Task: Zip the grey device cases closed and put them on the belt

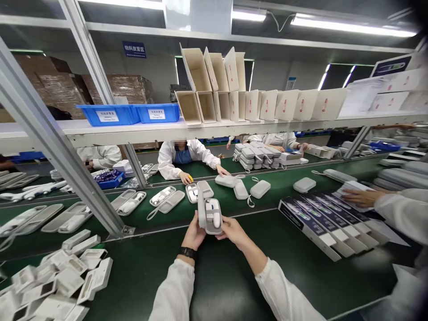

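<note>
Landmark: dark-blue-and-white printed cardboard box row (321, 225), sitting on the dark green smooth tabletop (234, 276).
Case position: open grey rounded-corner zip-style case (213, 230) is hanging above the tabletop, left of the box row, lid standing up on its left side.
Left grip: left hand (194, 232) is curling around the lid side, fingers closed on it.
Right grip: right hand (232, 229) is pinching the tray's lower right corner, narrow, thumb and fingers on the rim.
Case load: white glossy elongated plastic device (216, 219) is lying in the tray, a grey band seemingly crossing it.
Weight: probably staying light; two hands are looking like control, not lifting force.
Stiffness: shell is looking semi-rigid with a fabric-like skin; hinge side is likely flexing, so lid is probably swinging freely.
Slip: case skin is likely gripping well; device is looking slick, probably sliding if the tray is tipping.
Fragility: shell is likely tolerating squeeze; device is probably the part needing care.
Where to hold: tray rim and outer walls are offering best purchase; avoid pressing the device or hauling on the lid alone.
Spares: closed grey rounded cases (260, 189) are lying beyond and left of the box row, showing similar smooth outer walls.
</note>
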A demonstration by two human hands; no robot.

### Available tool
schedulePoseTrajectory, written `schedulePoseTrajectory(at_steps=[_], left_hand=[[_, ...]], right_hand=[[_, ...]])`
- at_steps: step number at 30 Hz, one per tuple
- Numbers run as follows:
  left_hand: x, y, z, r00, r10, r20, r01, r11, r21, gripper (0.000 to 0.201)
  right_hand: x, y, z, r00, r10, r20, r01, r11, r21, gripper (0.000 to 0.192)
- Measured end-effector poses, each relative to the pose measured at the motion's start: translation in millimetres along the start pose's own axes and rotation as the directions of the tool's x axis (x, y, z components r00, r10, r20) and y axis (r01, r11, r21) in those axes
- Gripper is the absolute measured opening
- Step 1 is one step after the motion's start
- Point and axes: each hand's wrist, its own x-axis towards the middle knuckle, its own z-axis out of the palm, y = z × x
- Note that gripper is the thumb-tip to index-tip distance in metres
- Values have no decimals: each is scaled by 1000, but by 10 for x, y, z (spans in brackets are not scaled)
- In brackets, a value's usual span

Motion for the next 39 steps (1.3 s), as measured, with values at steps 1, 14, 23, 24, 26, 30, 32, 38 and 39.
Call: schedulePoseTrajectory(at_steps=[1, 14, 23, 24, 26, 30, 32, 38, 39], left_hand=[[-147, -11, -40, 999, -41, 21, 41, 999, -1, 55], [-1117, -240, 316, 869, 425, -255, -450, 892, -47, 56], [-1309, -191, 405, 810, 521, -268, -540, 842, 2, 68], [-1308, -188, 404, 808, 529, -258, -547, 837, 1, 68], [-1300, -186, 412, 797, 544, -262, -566, 824, -9, 66], [-1284, -204, 467, 771, 546, -329, -579, 816, -3, 62], [-1288, -210, 501, 756, 559, -342, -593, 805, 5, 57], [-1335, -48, 486, 742, 565, -359, -600, 800, 19, 53], [-1338, -2, 461, 760, 542, -359, -577, 817, 13, 53]], right_hand=[[-103, -46, -13, 998, 10, 68, -5, 997, -75, 49], [-821, 419, 659, 953, -303, -24, 304, 950, 77, 40], [-1034, 250, 888, 855, -499, -139, 434, 837, -333, 36], [-1051, 238, 896, 831, -539, -137, 457, 802, -384, 36], [-1066, 237, 924, 809, -569, -148, 464, 773, -431, 32], [-1024, 293, 1009, 833, -505, -226, 376, 817, -437, 24], [-996, 328, 1040, 786, -572, -235, 386, 751, -536, 26], [-983, 353, 943, 657, -754, 7, 498, 427, -755, 28], [-978, 338, 898, 656, -753, 53, 519, 399, -756, 28]])
